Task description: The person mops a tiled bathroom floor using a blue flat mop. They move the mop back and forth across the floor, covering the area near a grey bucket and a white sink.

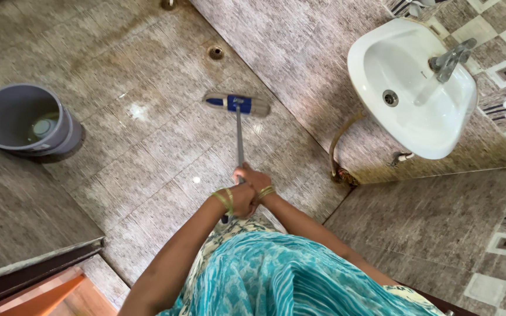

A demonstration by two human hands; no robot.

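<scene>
Both hands were wrapped tight round the mop handle [239, 137], a thin grey metal stick. The left hand [241, 201] held the near end, w/ gold bangles on the wrist; the right hand [253, 177] gripped just above it, touching the left one, fingers curled shut. The stick ran straight away from the hands to the mop head [236, 104], a flat long pad, blue in the middle w/ fuzzy grey ends, lying flat on the floor [147, 140] well ahead of the hands. The floor was shiny, wet-looking brown speckled tiles. A round grey plastic bucket [27, 120] stood far off to the left. A smooth white sink [411, 88] w/ a metal tap [451, 58] hung on the tiled wall to the right.
</scene>
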